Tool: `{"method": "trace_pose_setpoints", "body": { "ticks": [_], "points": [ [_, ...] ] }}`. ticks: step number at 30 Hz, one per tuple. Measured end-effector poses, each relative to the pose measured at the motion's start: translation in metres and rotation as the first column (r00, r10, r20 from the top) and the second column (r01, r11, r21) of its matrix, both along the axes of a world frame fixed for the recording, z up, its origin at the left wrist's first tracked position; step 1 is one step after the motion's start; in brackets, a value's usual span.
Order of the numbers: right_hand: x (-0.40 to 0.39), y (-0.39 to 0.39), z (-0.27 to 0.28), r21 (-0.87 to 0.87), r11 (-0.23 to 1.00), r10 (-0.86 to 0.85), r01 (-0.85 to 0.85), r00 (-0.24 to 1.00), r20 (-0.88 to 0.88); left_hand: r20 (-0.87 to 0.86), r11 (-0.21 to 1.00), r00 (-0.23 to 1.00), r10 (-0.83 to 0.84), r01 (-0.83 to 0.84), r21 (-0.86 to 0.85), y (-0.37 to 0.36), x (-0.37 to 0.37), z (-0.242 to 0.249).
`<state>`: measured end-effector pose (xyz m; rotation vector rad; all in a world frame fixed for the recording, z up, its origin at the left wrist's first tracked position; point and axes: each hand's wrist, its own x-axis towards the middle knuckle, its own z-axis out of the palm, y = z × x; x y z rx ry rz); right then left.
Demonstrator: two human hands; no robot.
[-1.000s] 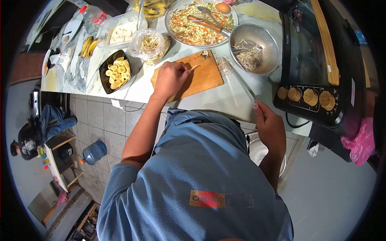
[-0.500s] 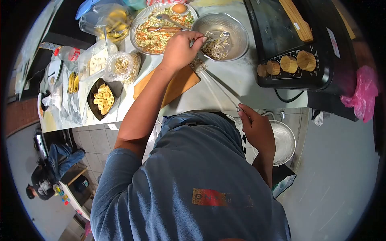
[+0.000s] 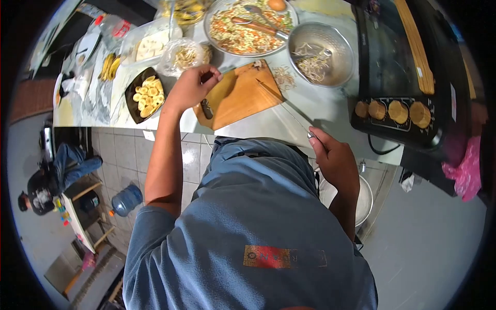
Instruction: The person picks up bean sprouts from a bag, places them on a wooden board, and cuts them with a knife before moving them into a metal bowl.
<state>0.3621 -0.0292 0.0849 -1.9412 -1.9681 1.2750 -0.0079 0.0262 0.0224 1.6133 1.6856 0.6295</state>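
Observation:
My right hand (image 3: 337,160) grips the handle of a long thin knife (image 3: 293,114), whose blade slants up-left over the wooden cutting board (image 3: 243,98). My left hand (image 3: 194,89) is above the board's left edge, just below a clear plastic bag of bean sprouts (image 3: 184,57). Its thumb and fingers are apart, and nothing shows between them. More bean sprouts (image 3: 311,63) lie in the metal bowl (image 3: 345,51), with a spoon end among them. A few loose sprouts (image 3: 283,78) are on the counter beside the board.
A tray of chopped vegetables (image 3: 248,31) with an egg (image 3: 277,4) sits at the back. To the left are a dark dish of yellow slices (image 3: 149,97) and a plastic tub (image 3: 150,47). A black oven (image 3: 413,111) stands at right. A person (image 3: 44,181) sits far left.
My left hand has moved from the metal bowl leftward and down toward the sprout bag, its fingers now apart. My right hand still holds the knife. The view has shifted, showing more of the board.

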Motion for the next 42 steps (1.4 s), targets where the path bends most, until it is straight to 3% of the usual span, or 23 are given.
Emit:
{"method": "trace_pose_setpoints", "body": {
  "ticks": [2,5,13,20,26,28,30,32,36,38,42],
  "points": [
    [-0.004,0.007,-0.001,0.021,0.999,0.048,-0.048,0.999,-0.009,-0.042,0.997,0.999,0.029,-0.032,-0.067,-0.021,-0.012,-0.011],
    [-0.012,0.016,0.001,0.030,0.994,0.106,-0.106,0.994,0.009,-0.312,0.980,0.948,0.069,-0.123,-0.156,-0.046,-0.013,-0.007],
    [-0.020,0.029,0.004,0.082,0.980,0.184,-0.180,0.982,-0.045,-0.409,0.977,0.887,0.215,-0.196,0.086,-0.069,0.001,-0.031],
    [-0.016,0.032,0.007,0.012,0.983,0.184,-0.185,0.983,0.009,-0.460,0.974,0.859,0.224,-0.188,0.125,-0.069,0.003,-0.049],
    [-0.012,0.030,0.005,0.012,0.983,0.181,-0.181,0.983,-0.004,-0.193,0.945,0.925,0.328,-0.320,0.074,-0.070,-0.005,-0.028],
    [-0.011,0.029,0.004,0.007,0.984,0.176,-0.176,0.984,-0.010,0.111,0.924,0.917,0.382,-0.379,-0.053,-0.069,-0.013,-0.028],
    [-0.011,0.028,0.001,0.042,0.981,0.190,-0.189,0.981,-0.030,0.164,0.919,0.904,0.395,-0.385,-0.089,-0.069,-0.015,-0.026],
    [-0.010,0.027,-0.002,0.068,0.979,0.197,-0.194,0.979,-0.046,0.458,0.894,0.770,0.444,-0.413,-0.171,-0.069,-0.015,-0.026],
    [-0.010,0.025,-0.002,0.068,0.979,0.192,-0.190,0.981,-0.036,0.496,0.903,0.756,0.427,-0.385,-0.191,-0.069,-0.016,-0.021],
    [-0.010,0.025,-0.003,0.079,0.979,0.192,-0.188,0.980,-0.047,0.526,0.907,0.749,0.403,-0.402,-0.124,-0.069,-0.017,-0.024],
    [-0.012,0.024,-0.001,0.050,0.981,0.187,-0.185,0.982,-0.034,0.477,0.909,0.777,0.411,-0.388,-0.153,-0.071,-0.020,-0.021]
  ]
}}
